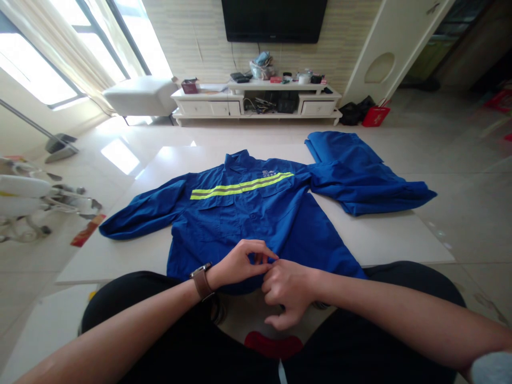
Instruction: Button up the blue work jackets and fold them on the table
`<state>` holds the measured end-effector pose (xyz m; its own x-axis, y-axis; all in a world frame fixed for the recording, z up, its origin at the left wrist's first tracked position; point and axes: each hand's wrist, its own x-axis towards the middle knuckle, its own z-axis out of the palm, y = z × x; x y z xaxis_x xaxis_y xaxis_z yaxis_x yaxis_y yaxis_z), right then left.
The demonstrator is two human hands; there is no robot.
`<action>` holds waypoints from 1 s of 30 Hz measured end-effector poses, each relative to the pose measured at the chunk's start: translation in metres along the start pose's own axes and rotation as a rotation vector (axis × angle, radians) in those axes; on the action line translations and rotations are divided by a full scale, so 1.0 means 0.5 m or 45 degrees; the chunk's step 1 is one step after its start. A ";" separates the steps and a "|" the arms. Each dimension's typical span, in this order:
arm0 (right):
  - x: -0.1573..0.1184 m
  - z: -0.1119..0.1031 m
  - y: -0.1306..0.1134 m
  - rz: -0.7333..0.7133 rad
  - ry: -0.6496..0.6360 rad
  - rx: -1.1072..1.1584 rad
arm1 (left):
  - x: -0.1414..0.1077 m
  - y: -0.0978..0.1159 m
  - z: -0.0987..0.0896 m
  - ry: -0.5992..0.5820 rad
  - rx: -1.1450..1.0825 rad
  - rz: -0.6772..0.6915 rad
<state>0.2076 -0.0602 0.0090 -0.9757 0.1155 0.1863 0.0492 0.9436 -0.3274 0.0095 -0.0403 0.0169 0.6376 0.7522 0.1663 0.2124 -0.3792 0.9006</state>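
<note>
A blue long-sleeved work jacket (256, 213) lies spread face up with its collar away from me. A yellow-green and grey reflective band runs across its chest, and white lettering sits above the band on the right. My left hand (242, 261), with a brown-strapped watch (202, 281) on the wrist, is closed in a pinch at the lower front of the jacket. Against its fingertips, my right hand (290, 288) is closed with bent fingers at the same spot, its thumb pointing down and left. The fingers largely hide the pinched cloth.
The jacket rests on a white table (416, 234). Folded blue cloth (344, 146) lies at its far right, beside the sleeve. My knees flank the near edge, with a red object (274, 344) between them. Beyond stand a cluttered white TV cabinet (212, 108) and a grey bench (140, 96).
</note>
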 end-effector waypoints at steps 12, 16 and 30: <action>0.000 0.000 0.000 -0.010 -0.021 0.012 | 0.000 -0.007 -0.002 0.000 -0.005 0.027; 0.000 0.003 0.000 -0.014 -0.007 0.012 | 0.000 -0.003 -0.003 0.001 0.005 0.036; 0.002 0.000 -0.001 -0.007 -0.051 0.011 | 0.000 -0.002 -0.003 -0.017 0.003 0.020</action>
<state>0.2064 -0.0607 0.0092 -0.9837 0.0974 0.1512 0.0418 0.9414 -0.3348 0.0083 -0.0390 0.0166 0.6507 0.7389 0.1751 0.2042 -0.3923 0.8969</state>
